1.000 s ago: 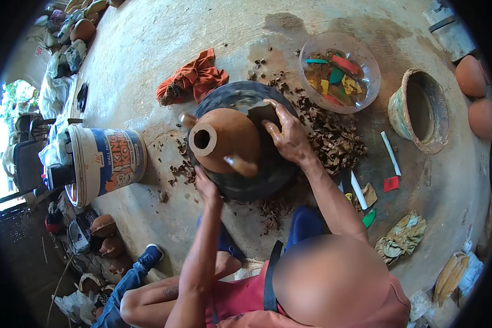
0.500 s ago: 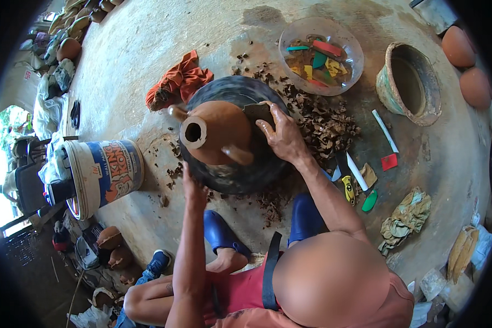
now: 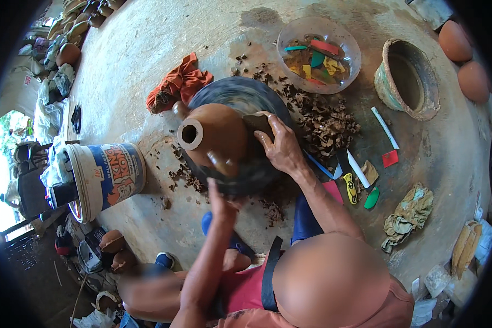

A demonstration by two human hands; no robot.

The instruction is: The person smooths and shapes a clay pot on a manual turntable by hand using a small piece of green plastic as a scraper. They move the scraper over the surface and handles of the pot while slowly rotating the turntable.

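A brown clay vessel (image 3: pixel 218 128) with a narrow round mouth and small side projections lies under my hands on a round, dark potter's wheel (image 3: pixel 232 90). Streaks on the wheel show it spinning. My right hand (image 3: pixel 283 145) is closed on a thin, dark, flat scraper (image 3: pixel 252 121), its edge against the vessel's right side. At the wheel's near edge is my left hand (image 3: pixel 222 202), a finger stretched upward and the others slightly blurred; nothing shows in it. I cannot tell whether it touches the wheel.
Brown clay shavings (image 3: pixel 328 123) lie right of the wheel. Beyond are a clear basin (image 3: pixel 352 71) of coloured pieces and a crusted pot (image 3: pixel 381 90). A utility knife (image 3: pixel 350 188) lies near my right forearm. Left stand a paint bucket (image 3: pixel 95 188) and an orange cloth (image 3: pixel 177 85).
My left hand has swept right along the wheel's near edge. The vessel's projections have turned with the wheel. My right hand keeps the scraper at the same side.
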